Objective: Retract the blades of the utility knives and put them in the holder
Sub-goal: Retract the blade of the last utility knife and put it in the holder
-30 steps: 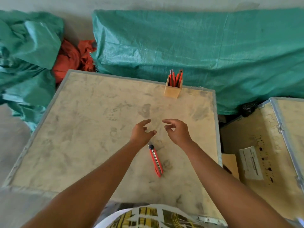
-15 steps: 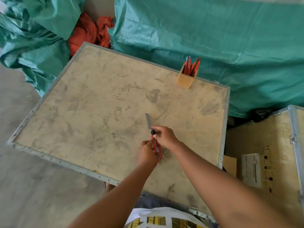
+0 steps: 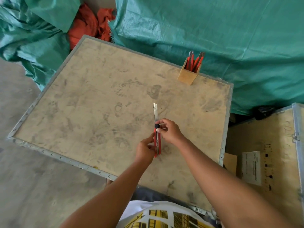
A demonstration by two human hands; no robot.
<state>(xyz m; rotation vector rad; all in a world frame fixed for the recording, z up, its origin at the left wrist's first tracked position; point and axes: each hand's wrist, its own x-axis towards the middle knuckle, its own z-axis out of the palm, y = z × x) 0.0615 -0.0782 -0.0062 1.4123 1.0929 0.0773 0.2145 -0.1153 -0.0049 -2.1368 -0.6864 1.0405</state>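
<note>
Plywood, scuffed with grey smudges and edged in metal strip, forms the counter [image 3: 92, 102] on which the work takes place. Over its 5 o'clock part both hands grip a red utility knife [image 3: 157, 142]: the left hand [image 3: 145, 149] is closed around the rear of the handle, hiding its left side, and the right hand [image 3: 169, 131] pinches the front end beside the black slider knob [image 3: 157, 126], with its fingertips curled out of sight behind the handle. The steel blade [image 3: 155, 112] stands fully out, pointing towards 12 o'clock; whether the knife rests on the counter or is lifted just above it cannot be told. At 1 o'clock, near the far edge, stands the wooden holder [image 3: 187, 76], a square open box with several red knives [image 3: 195, 60] upright in it; their exact number is hard to make out because they overlap, and only their upper ends show above the rim. Green tarpaulin [image 3: 213, 30] covers whatever lies beyond the counter from 12 to 2 o'clock, and more of it is bunched at 10 o'clock, with crumpled orange cloth [image 3: 88, 27] partly buried between the two. At 3 o'clock a second crate [image 3: 279, 145] is cut off by the picture's edge, its white label [image 3: 251, 167] too blurred to read. A patterned white and yellow shirt [image 3: 164, 216] is cropped at 6 o'clock.
</note>
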